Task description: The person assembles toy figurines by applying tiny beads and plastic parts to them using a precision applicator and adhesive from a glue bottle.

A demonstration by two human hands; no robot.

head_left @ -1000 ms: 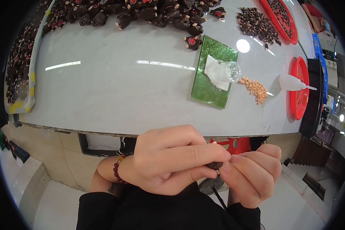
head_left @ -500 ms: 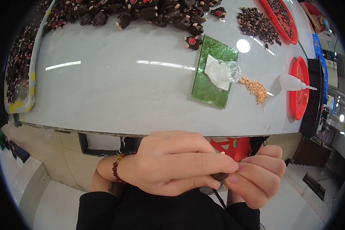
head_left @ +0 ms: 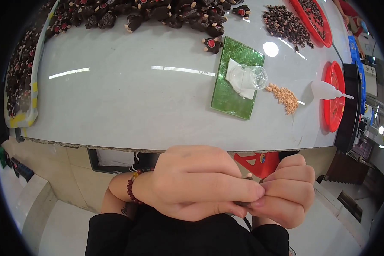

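Observation:
In front of the table edge my two hands meet at the fingertips. My left hand [head_left: 200, 183], with a beaded bracelet at its wrist, is closed on a small dark brown figure [head_left: 248, 178]. Only a dark bit and a pale tip of the figure show between the fingers. My right hand [head_left: 286, 192] has its fingers curled, with thumb and forefinger pinched against the figure. Whether that pinch holds a tiny piece of its own is hidden. Similar dark brown figures with red centres and tan ends lie in a heap [head_left: 158, 13] at the back, one figure [head_left: 212, 44] apart.
A green slab [head_left: 230, 104] carries a white cloth [head_left: 233, 77] and a clear cup [head_left: 258, 77]. Tan bits [head_left: 283, 98], a white squeeze bottle [head_left: 323, 90] and a red tray [head_left: 335, 112] lie rightward. Dark pieces [head_left: 286, 27] are behind; a full tray [head_left: 34, 102] stands left.
The figure has turned or shifted between my fingers: its dark rounded part is now mostly covered, and more shows above my left forefinger. My right hand has moved slightly up.

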